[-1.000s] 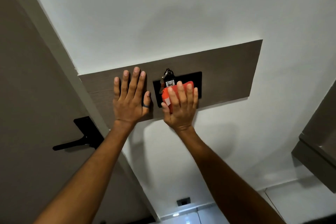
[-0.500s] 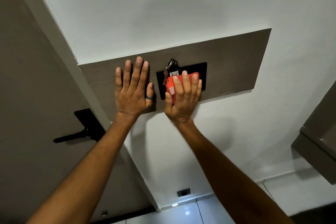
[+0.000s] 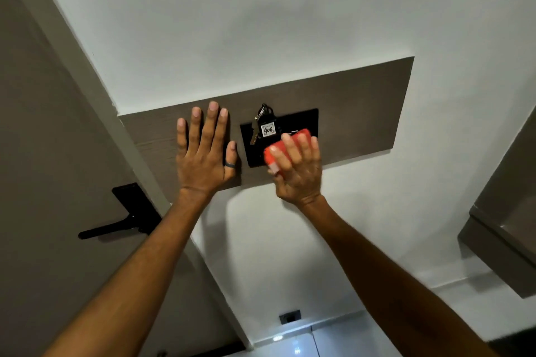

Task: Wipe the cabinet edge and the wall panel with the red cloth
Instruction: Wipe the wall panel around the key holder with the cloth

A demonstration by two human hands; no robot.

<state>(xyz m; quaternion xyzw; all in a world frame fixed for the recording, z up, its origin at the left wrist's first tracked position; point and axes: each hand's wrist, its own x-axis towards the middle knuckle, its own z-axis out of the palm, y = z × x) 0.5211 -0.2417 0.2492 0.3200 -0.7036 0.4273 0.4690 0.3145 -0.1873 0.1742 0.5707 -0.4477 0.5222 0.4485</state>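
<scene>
A grey-brown wall panel [image 3: 362, 113] runs across the white wall. On it sits a black plate [image 3: 295, 122] with a key and a tag marked 406 [image 3: 266, 129] hanging at its upper left. My right hand [image 3: 298, 171] presses the folded red cloth [image 3: 274, 151] against the lower right of the black plate, fingers spread over the cloth. My left hand [image 3: 203, 153], with a ring on the thumb, lies flat and open on the panel left of the plate, holding nothing.
A brown door with a black lever handle [image 3: 116, 226] stands at the left, next to a pale door frame [image 3: 95, 90]. A brown cabinet [image 3: 504, 229] juts out at the right edge. A small black socket [image 3: 290, 316] sits low on the wall above the shiny floor.
My right hand and the red cloth have slid down and to the right over the black plate, uncovering the key tag. My left hand stays flat on the panel.
</scene>
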